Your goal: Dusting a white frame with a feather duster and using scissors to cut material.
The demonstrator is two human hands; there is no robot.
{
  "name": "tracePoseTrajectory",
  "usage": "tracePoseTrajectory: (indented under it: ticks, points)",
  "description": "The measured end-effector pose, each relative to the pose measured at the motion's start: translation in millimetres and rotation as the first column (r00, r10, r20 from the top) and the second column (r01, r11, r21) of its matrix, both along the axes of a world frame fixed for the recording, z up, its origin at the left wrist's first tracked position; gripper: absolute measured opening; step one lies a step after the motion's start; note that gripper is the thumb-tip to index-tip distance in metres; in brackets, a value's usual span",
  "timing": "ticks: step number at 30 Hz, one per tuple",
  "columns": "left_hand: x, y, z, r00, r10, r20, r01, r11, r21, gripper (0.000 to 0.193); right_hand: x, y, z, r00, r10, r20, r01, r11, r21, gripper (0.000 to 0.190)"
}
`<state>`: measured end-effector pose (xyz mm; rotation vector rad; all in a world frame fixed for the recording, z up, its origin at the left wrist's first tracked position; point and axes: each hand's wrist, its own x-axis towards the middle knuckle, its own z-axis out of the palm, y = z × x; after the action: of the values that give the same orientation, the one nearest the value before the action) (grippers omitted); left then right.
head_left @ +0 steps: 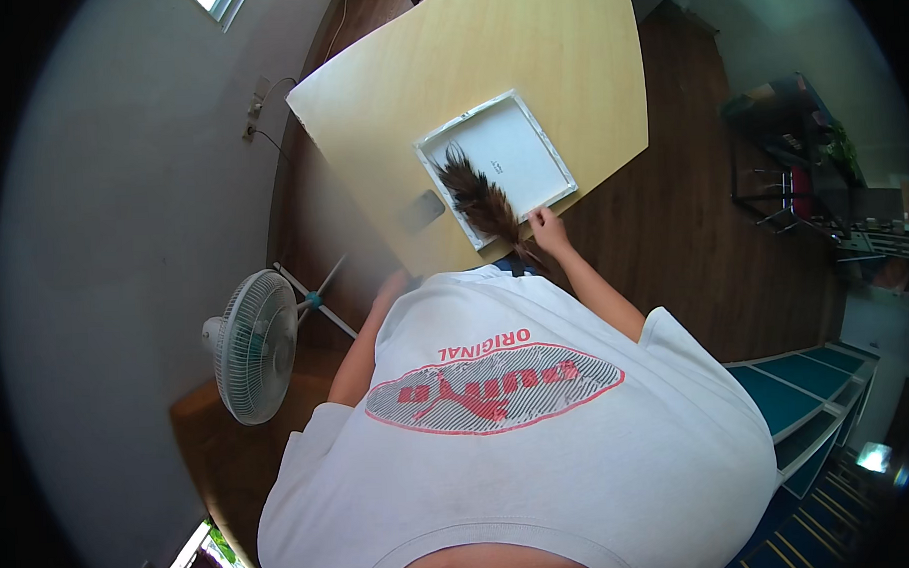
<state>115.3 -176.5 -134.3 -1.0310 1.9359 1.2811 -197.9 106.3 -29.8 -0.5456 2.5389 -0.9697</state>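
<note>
A white stretched canvas (521,161) lies back side up on the wooden desk, its raised frame forming a shallow tray shape. Across its left part rests a brown feather duster (481,197), its feather tips pointing away from me and its narrow end over the near rim by my waist. My right hand (549,229) has its fingers curled on the canvas's near edge, just right of the duster. My left hand (394,284) hangs low beside my left hip near the desk edge. It is blurred and partly hidden, so its fingers cannot be made out.
A grey flat rectangular object (424,208) lies left of the canvas on the pale wooden desk (559,62). A white standing fan (258,347) is at my left, by the wall. Teal shelving (785,392) stands behind at right; a red chair (800,193) is farther off.
</note>
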Motion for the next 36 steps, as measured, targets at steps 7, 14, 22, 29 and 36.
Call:
tracePoseTrajectory:
  ticks: [7, 14, 22, 29, 36]
  points:
    - [4, 1, 3, 0.999, 0.028, -0.027, -0.028, 1.0, 0.011, 0.059, 40, 9, 36, 0.888, 0.37, 0.275, -0.391, 0.92, 0.027, 0.038]
    - [6, -4, 8, 0.994, 0.082, -0.074, -0.082, 0.997, 0.001, 0.06, 45, -9, 35, 0.98, 0.182, 0.076, -0.17, 0.975, -0.144, 0.048]
    - [-1, -3, 16, 0.976, 0.16, -0.147, -0.163, 0.987, -0.012, 0.06, 34, -79, 41, 0.966, 0.243, 0.092, -0.24, 0.97, -0.044, 0.038]
    - [13, 18, 27, 0.939, 0.215, -0.267, -0.238, 0.97, -0.056, 0.06, 15, -107, 19, 0.972, 0.235, -0.026, -0.236, 0.971, -0.035, 0.036]
    - [58, 54, 21, 0.907, 0.23, -0.354, -0.272, 0.959, -0.076, 0.06, 5, -103, 37, 0.943, 0.333, -0.02, -0.328, 0.937, 0.12, 0.038]
